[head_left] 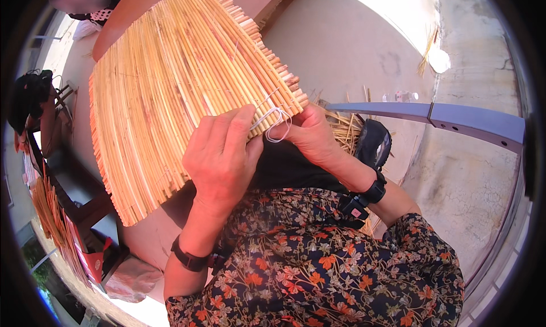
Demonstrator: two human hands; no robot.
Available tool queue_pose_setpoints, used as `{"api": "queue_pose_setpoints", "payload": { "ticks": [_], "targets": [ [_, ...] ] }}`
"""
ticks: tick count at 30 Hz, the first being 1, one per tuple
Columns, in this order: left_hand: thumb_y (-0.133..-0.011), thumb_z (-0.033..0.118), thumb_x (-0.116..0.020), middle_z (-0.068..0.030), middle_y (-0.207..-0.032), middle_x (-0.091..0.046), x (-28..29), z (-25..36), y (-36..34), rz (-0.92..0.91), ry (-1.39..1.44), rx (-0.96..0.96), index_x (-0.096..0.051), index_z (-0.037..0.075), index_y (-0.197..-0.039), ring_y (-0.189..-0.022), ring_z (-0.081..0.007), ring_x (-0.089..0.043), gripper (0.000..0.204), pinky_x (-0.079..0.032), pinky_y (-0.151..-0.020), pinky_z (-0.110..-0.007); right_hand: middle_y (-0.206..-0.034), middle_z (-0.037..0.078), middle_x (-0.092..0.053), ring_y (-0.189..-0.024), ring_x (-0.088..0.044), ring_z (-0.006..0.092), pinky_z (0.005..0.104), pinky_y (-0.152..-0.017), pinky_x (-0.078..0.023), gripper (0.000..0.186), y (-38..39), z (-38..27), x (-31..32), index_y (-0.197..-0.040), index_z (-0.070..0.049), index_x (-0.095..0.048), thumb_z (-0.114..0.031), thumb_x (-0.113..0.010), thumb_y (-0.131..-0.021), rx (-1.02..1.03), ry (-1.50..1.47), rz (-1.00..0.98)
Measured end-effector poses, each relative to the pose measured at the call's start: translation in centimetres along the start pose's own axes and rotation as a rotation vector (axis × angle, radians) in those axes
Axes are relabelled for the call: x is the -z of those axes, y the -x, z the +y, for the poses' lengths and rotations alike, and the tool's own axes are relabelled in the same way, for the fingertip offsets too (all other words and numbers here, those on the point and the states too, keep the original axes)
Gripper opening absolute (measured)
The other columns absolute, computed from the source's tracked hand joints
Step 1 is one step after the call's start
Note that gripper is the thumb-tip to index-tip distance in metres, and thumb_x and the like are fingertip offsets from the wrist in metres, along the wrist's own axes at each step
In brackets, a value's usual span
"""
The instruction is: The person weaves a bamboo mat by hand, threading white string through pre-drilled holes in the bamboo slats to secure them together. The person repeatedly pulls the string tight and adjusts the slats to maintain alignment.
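A mat of straw-coloured reed stalks (170, 77), bound side by side, slopes away in front of me. White string (277, 118) forms loose loops at its near right corner. My left hand (222, 153) is closed at the near edge, its fingertips pinching by the string. Thumb and fingers of my right hand (311, 135) grip the mat's corner just beside the loops. The underside of the corner is hidden, as are some of the right fingertips.
Loose cut stalks (346, 128) lie on the floor by a dark shoe (374, 145). A grey-blue metal bar (475, 122) crosses at the right. At the left stand a dark chair-like frame (85, 196) and a bundle of stalks (51, 213). Another person (102, 0) is partly visible at upper left.
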State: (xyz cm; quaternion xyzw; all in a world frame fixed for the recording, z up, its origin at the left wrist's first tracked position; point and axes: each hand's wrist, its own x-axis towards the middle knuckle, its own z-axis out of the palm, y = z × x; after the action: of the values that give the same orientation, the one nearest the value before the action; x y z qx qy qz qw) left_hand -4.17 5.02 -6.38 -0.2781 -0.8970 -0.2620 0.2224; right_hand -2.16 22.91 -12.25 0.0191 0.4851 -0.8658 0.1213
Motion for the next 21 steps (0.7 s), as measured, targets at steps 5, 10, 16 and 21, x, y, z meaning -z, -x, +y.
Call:
{"api": "queue_pose_setpoints", "payload": {
  "ticks": [5,10,16,21],
  "targets": [
    [-0.063,0.001,-0.079,-0.0069,-0.092,-0.068,0.3,0.1,-0.2,-0.028,0.015,0.004,-0.066,0.005,-0.108,-0.076,-0.0235,-0.063,0.047,-0.051,-0.065,-0.034,-0.124,0.003,-0.066,-0.113,-0.06,0.0112,0.0287,-0.097,-0.05,0.048,-0.1,0.3,0.4,-0.132,-0.003,-0.059,-0.011,-0.076,-0.089,-0.014,0.057,-0.033],
    [-0.063,0.0,-0.08,-0.0078,-0.091,-0.068,0.1,-0.1,-0.2,-0.03,0.047,0.019,-0.065,0.005,-0.11,-0.076,-0.0242,-0.063,0.048,-0.051,-0.066,-0.034,-0.127,0.006,-0.065,-0.117,-0.058,0.0148,0.0317,-0.101,-0.047,0.043,-0.9,2.1,1.5,-0.132,-0.003,-0.06,-0.005,-0.07,-0.09,0.128,0.243,-0.065],
    [-0.062,-0.001,-0.081,-0.0093,-0.089,-0.067,-0.1,-0.3,0.3,-0.032,0.083,0.068,-0.065,0.003,-0.109,-0.075,-0.0258,-0.063,0.05,-0.05,-0.065,-0.035,-0.124,0.007,-0.067,-0.116,-0.061,0.0197,0.033,-0.102,-0.046,0.041,-1.7,0.7,2.7,-0.131,-0.005,-0.061,-0.003,-0.065,-0.091,0.278,0.576,-0.171],
    [-0.06,-0.002,-0.081,-0.0092,-0.088,-0.067,-0.3,-0.4,0.5,-0.01,0.108,0.084,-0.066,0.003,-0.107,-0.075,-0.026,-0.063,0.05,-0.051,-0.065,-0.035,-0.123,0.007,-0.067,-0.115,-0.061,0.0182,0.0328,-0.102,-0.046,0.041,-1.9,0.2,3.4,-0.131,-0.005,-0.061,-0.001,-0.065,-0.09,0.245,0.652,-0.226]
  ]
}}
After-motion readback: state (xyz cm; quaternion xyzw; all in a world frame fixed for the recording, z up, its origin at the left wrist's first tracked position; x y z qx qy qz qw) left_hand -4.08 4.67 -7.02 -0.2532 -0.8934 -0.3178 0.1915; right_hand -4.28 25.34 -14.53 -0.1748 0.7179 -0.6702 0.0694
